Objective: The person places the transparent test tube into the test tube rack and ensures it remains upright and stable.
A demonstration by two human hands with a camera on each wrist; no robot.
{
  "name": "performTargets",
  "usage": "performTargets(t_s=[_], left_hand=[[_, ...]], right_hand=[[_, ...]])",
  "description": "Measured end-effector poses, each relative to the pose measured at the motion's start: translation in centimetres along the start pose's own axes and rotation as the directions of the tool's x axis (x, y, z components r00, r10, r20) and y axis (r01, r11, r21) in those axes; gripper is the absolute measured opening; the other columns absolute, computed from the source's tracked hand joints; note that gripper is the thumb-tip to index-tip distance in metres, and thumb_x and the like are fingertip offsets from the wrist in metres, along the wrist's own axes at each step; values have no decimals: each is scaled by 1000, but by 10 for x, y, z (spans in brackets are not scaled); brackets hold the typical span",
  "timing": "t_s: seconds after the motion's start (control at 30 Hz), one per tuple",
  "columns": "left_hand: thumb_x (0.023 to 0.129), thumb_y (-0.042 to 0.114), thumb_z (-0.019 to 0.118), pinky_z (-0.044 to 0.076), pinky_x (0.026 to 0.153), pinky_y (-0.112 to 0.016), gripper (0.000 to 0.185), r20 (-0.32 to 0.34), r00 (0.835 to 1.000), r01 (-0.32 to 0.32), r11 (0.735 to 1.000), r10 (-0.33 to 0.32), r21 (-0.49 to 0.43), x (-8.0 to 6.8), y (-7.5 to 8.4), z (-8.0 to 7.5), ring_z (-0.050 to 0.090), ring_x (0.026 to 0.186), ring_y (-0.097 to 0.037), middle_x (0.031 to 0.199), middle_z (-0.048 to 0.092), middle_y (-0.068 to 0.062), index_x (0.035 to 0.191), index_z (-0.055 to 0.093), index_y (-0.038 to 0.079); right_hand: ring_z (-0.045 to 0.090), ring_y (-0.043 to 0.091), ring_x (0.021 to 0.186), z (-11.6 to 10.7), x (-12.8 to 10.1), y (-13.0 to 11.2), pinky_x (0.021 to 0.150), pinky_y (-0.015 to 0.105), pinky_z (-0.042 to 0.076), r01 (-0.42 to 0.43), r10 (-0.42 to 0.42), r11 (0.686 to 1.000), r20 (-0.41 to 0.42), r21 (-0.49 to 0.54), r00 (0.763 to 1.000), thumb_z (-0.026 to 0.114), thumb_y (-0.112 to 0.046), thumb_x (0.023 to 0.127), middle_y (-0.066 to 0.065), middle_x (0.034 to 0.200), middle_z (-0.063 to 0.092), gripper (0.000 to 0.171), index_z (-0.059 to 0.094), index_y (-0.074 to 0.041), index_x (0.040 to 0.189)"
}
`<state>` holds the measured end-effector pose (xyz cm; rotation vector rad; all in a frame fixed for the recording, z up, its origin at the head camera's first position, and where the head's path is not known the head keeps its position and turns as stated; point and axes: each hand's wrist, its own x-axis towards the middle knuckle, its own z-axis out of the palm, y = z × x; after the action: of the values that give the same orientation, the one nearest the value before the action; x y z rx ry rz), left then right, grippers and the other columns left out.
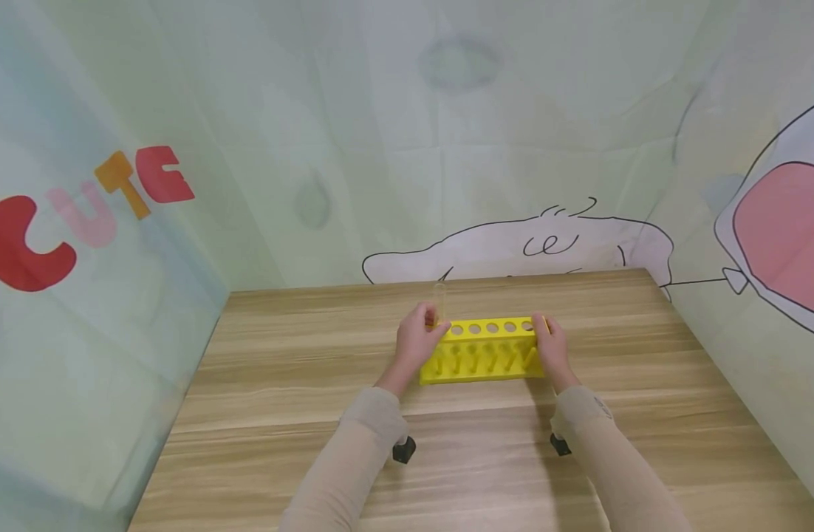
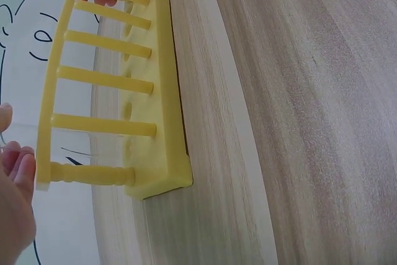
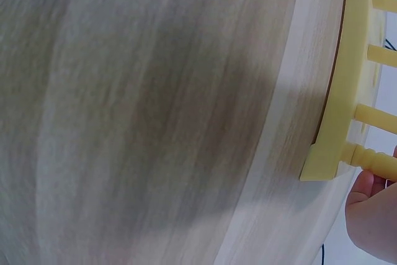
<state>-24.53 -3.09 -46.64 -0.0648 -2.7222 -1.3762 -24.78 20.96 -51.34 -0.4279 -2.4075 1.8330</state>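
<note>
A yellow test tube rack stands on the wooden table, with a row of round holes in its top and a row of pegs along it. Upright at its left end is a clear test tube, its lower part faintly visible behind the pegs in the left wrist view. My left hand pinches this tube between thumb and fingers beside the rack's top. At the opposite end, my right hand grips the rack; in the right wrist view its fingers curl behind the end post.
The wood-grain table reaches back to a printed cloth backdrop, which also hangs at both sides. Dark wrist devices show under the sleeves. Table surface surrounds the rack on all sides.
</note>
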Motion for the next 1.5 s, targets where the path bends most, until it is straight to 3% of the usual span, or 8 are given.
performTargets(t_s=[0.6,0.8,1.03,1.17,1.33,1.5], left_hand=[[75,25,69,48,84,-26,38,38,999,33,999,-34,23,3,-4,-3,52,93,-15,99,56,0,105,50,14],[75,25,69,48,84,-27,39,28,999,19,999,-20,35,2,-4,-3,53,94,-16,100,57,-1,107,50,13],[76,25,69,48,86,-27,42,19,1000,21,999,-22,27,2,-5,-4,54,98,-15,106,56,-1,112,50,13],[76,25,69,48,87,-27,44,12,1000,19,1000,-19,24,1,-5,-5,54,98,-15,107,56,0,114,50,14],[75,26,69,48,86,-28,46,-4,1000,15,999,-15,29,0,-8,-6,54,98,-14,108,56,1,116,50,15],[76,27,69,48,85,-28,46,-10,1000,14,999,-14,32,-2,-9,-9,53,97,-14,108,56,2,116,49,14]], right_hand=[[40,21,97,-1,1,0,85,29,36,-4,5,1000,18,-1,1000,32,-49,91,16,108,47,54,45,1,106],[41,17,89,-1,2,0,77,23,36,-8,8,1000,8,-13,1000,34,-41,93,14,104,48,46,48,1,106],[39,18,88,-3,1,-3,76,23,35,-11,12,999,23,-37,1000,32,-46,92,12,99,45,49,44,0,102],[39,17,88,-5,0,-7,75,23,36,-24,25,999,34,-25,999,34,-48,90,12,103,45,53,45,1,108],[40,20,101,-8,3,-7,85,28,38,-61,60,998,35,15,998,38,-44,90,15,119,44,53,43,-1,120],[41,23,105,-11,4,-7,93,35,37,-48,47,999,4,18,999,40,-35,92,18,120,45,46,43,0,122]])
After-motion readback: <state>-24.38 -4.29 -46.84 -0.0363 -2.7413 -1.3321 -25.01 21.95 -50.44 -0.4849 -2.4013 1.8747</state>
